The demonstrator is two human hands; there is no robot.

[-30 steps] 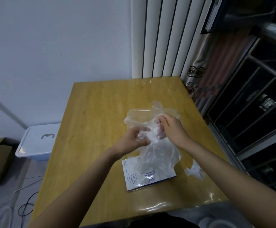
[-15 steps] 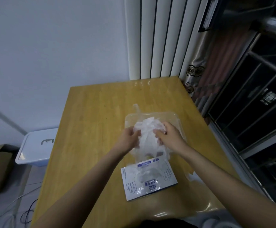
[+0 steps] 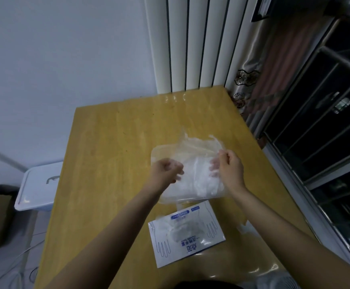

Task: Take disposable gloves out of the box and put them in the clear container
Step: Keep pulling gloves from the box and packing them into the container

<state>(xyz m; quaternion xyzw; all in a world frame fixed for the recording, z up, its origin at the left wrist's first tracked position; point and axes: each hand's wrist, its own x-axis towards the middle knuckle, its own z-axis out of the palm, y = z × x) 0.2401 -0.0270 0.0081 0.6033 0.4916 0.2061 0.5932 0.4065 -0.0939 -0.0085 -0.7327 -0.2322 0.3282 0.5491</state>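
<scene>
1 wooden table (image 3: 111, 155). 1 clear container (image 3: 155, 151), mid-table. 1 flat glove box (image 3: 187, 238), nearer edge. 1 wad of gloves (image 3: 195, 180) inside container, film overhanging far rim. 2 hands, left hand (image 3: 165, 172) and right hand (image 3: 231, 168): fingers curled at wad, grip indeterminate. Advice: tuck overhang inward, press flat.

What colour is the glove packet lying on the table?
The packet is white with blue hand outlines and lettering; head view.

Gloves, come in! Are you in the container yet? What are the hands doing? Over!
Left hand and right hand curled at the gloves, grip blurred. Gloves bunched in the clear container. Glove pack lies nearer, out of the way.
</scene>
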